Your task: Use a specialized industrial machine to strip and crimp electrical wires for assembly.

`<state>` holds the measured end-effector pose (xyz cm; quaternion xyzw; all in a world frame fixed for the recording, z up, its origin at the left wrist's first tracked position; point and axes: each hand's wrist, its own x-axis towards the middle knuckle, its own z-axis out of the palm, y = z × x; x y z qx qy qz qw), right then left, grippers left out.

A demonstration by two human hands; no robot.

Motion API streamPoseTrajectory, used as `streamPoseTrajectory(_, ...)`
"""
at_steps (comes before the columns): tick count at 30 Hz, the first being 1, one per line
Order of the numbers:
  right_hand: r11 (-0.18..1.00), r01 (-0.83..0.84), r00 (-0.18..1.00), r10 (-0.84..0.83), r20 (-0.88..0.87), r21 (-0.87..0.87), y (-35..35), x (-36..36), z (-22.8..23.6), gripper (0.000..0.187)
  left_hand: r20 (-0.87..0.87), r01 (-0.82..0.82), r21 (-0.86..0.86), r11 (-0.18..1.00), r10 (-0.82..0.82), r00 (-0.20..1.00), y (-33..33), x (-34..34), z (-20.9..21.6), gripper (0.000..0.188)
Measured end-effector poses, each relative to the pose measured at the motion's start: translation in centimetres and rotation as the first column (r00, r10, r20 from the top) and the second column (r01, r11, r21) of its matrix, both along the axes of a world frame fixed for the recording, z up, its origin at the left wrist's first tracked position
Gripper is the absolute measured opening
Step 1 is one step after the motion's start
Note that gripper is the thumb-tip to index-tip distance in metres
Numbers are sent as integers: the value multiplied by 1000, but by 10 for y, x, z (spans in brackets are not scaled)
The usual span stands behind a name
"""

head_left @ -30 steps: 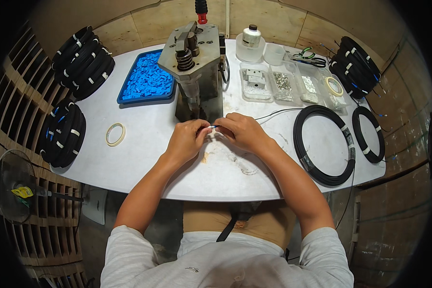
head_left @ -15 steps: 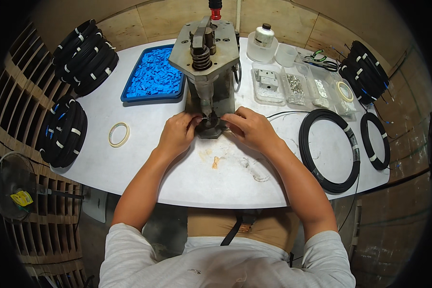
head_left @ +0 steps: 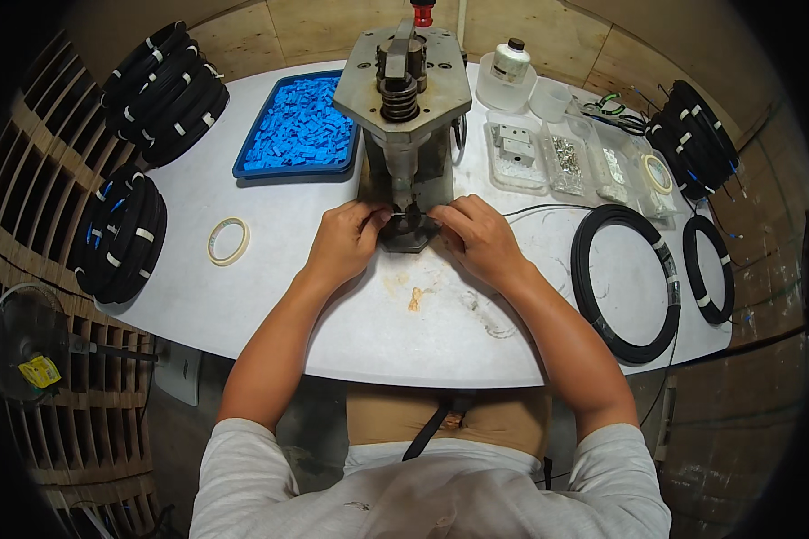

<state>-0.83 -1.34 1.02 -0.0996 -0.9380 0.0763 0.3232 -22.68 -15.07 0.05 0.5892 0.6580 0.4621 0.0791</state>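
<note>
A metal bench press (head_left: 403, 108) with a coil spring on its top plate stands in front of me. At its lower die (head_left: 408, 235) my two hands meet from either side. My left hand (head_left: 346, 242) is closed, thumb and fingertips pinched at the die's left edge; what they hold is too small to make out. My right hand (head_left: 481, 241) pinches a thin black cable (head_left: 548, 207) at the die's right side. From that hand the cable runs right to a large black coil (head_left: 584, 286) lying on the table. The cable's end is hidden at the die.
A dark tray of blue pieces (head_left: 301, 126) lies left of the press, near a tape roll (head_left: 228, 242). Bundled black coils (head_left: 121, 238) stand at the far left. Clear boxes of metal parts (head_left: 566, 166) and a white bottle (head_left: 512, 63) sit to the right.
The view has shifted slightly, so the press and table appear a little farther right. Both hands keep their places at the die.
</note>
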Motion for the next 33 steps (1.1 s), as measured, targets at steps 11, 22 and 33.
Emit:
streamPoseTrajectory(11, 999, 31, 999, -30, 30, -40, -4, -1, 1, 34, 141, 72, -30, 997, -67, 988, -2, -1, 2, 23)
streamPoseTrajectory(22, 1000, 8, 996, -8, -92, -4, -5, -5, 1, 24, 115, 66, -40, 997, -61, 991, -1, -5, -2, 22)
streamPoseTrajectory(33, 999, -32, 992, 37, -123, 43, 2, -1, -11, 33, 129, 76, -44, 996, -70, 989, 3, -6, 1, 19)
